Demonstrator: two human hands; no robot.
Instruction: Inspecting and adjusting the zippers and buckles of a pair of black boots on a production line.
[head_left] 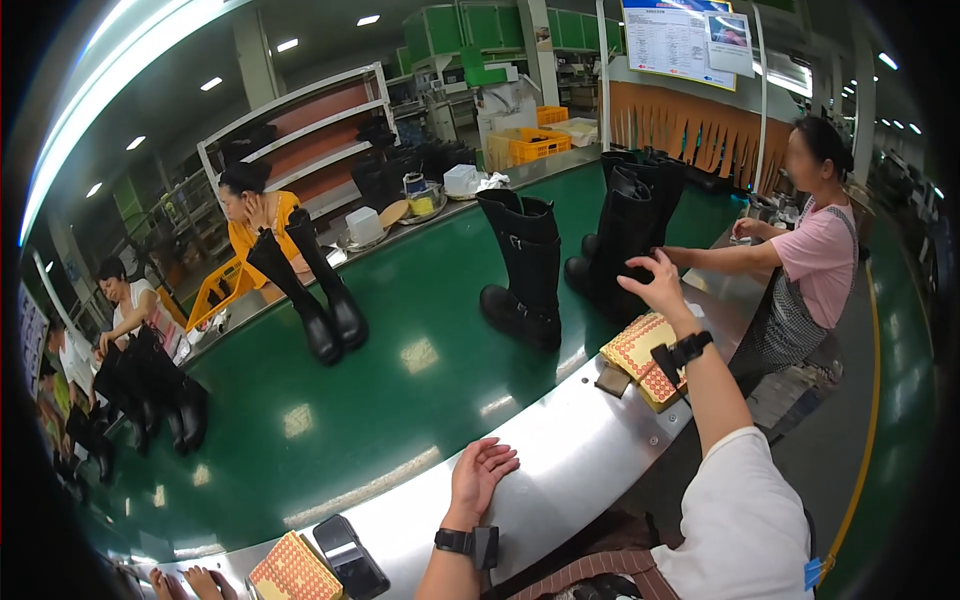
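My left hand (pixel 481 478) rests palm-up on the metal edge of the bench, fingers loosely spread and holding nothing. Reaching out to the right, my right hand (pixel 658 287) has its thumb and fingers apart in the air. It is nearest to a group of tall black boots (pixel 628 215) on the green belt, with no clear contact visible. Just left of that group stands a tall black buckled boot (pixel 524 265). Below my right wrist lies a stack of yellow and red patterned paper (pixel 632 350), with a small brown block (pixel 612 381) beside it.
A co-worker in pink (pixel 825 240) reaches toward the boots from the right. Black boots (pixel 308 292) stand farther left on the green belt (pixel 420 400). Near the lower edge are a phone (pixel 350 558), another patterned stack (pixel 296 572) and another person's hands (pixel 203 582).
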